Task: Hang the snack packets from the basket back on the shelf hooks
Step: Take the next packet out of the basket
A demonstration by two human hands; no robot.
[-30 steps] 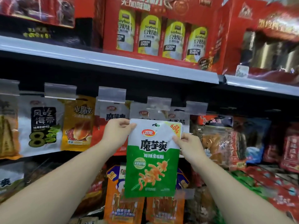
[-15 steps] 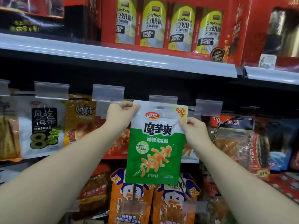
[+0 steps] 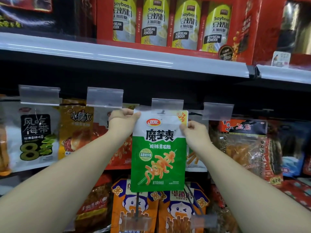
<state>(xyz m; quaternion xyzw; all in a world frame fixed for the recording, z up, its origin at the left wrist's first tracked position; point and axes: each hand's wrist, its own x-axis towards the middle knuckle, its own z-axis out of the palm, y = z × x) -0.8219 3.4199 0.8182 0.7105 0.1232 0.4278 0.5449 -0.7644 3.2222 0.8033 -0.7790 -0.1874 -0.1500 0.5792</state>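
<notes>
The snack packet [image 3: 159,148] is white on top, green below, with orange skewer art. Left of it hangs a white seaweed packet [image 3: 34,137]; above it, red boxes [image 3: 168,26] hold yellow-green pouches.

We read the green-and-white packet [image 3: 159,148] at centre frame: red oval logo "卫龙", large black "魔芋爽", below it "酸辣素毛肚", a round badge "高膳食纤维", and small "魔芋即食食品" near the bottom edge. Its yellow corner tag shows a partly hidden percentage. The soybean cans [image 3: 170,24] in the red box at upper centre read "Soybean", "豆奶粉", "SOYBEAN POWDER". At left, the white seaweed packet [image 3: 33,135] reads "风吃海带" and a large "8". The red packet [image 3: 242,126] at right carries "卫龙". Other print is too blurred.
</notes>
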